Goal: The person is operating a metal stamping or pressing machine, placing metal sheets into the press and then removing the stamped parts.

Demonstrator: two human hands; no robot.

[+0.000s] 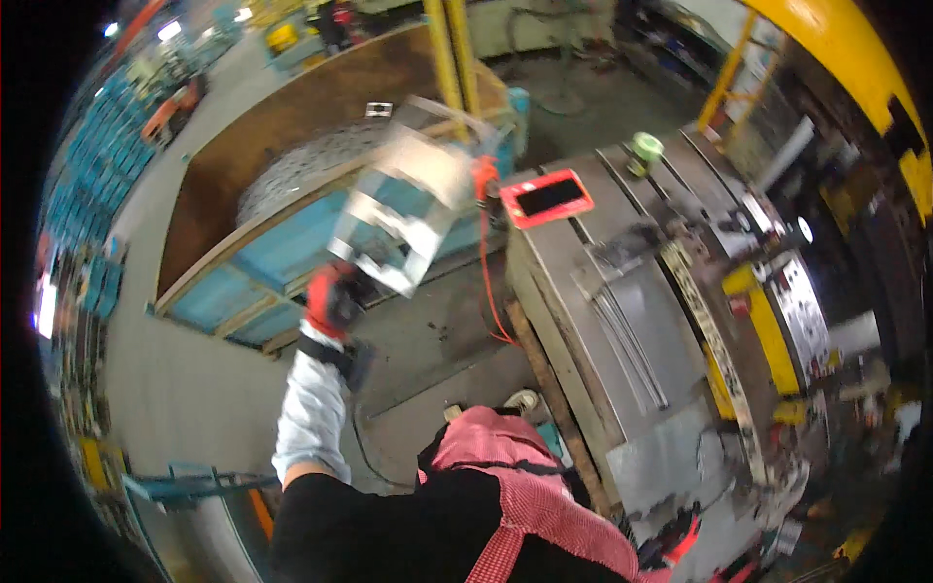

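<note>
The left hand (333, 303), in a red-and-black glove, is closed on the lower edge of a shiny rectangular metal sheet with cut-outs (428, 170) (blurred), held over the near edge of a large teal-sided scrap bin (228, 287). The right hand (680, 536) is by the grey slotted metal table's (554, 257) near edge; its grip cannot be told. A red-framed black tablet (547, 199) lies at the table's far left corner.

Left gloved hand (337, 299): left of the desk (556, 250), fingers gripping a blurred metal sheet (425, 167) with cut-outs | blue-sided bin (243, 277): farther off, left of desk | red-framed dark panel (547, 198): desk's far left corner | green round item (642, 154): desk's far edge
</note>
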